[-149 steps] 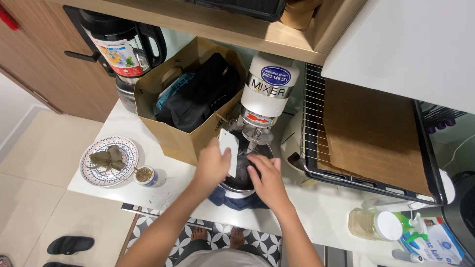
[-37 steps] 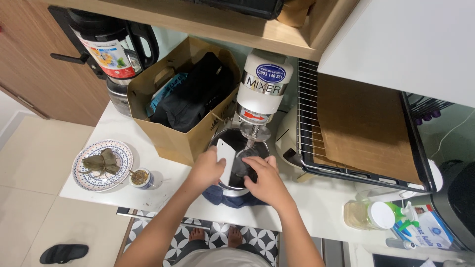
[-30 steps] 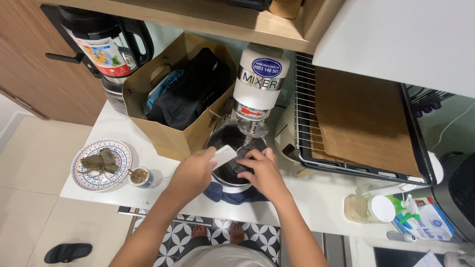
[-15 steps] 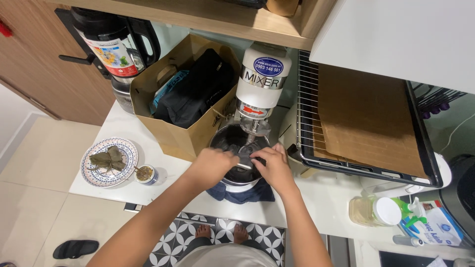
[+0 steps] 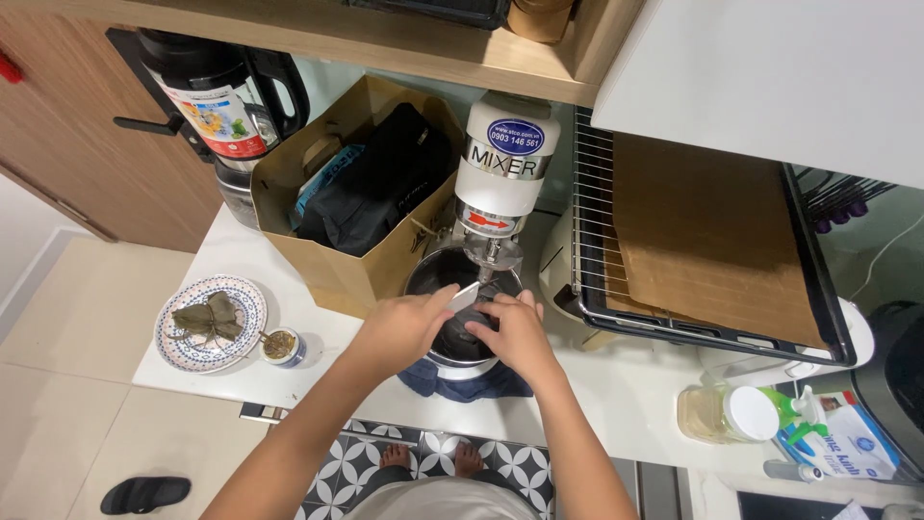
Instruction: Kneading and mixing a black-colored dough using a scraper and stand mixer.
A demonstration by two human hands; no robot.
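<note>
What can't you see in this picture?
- Inside of the mixer bowl: head view, covered by the left hand and right hand.
- Most of the white scraper: hidden behind the fingers.
- Contents of the small cup: too small.
- Black appliance: cut off by the right edge.

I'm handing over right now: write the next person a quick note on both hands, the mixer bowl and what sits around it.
Left hand: over the mixer bowl, pinching a small flat white scraper at the bowl's mouth.
Right hand: on the bowl's near rim, steadying it; holds nothing that shows.
Bowl sits under the white stand mixer, on a dark blue cloth on the white counter. Its contents look dark; how much is scraped cannot be told.
Around: brown paper bag on the left, patterned plate with leaf-wrapped food and a small cup farther left, wire rack with cardboard on the right.
</note>
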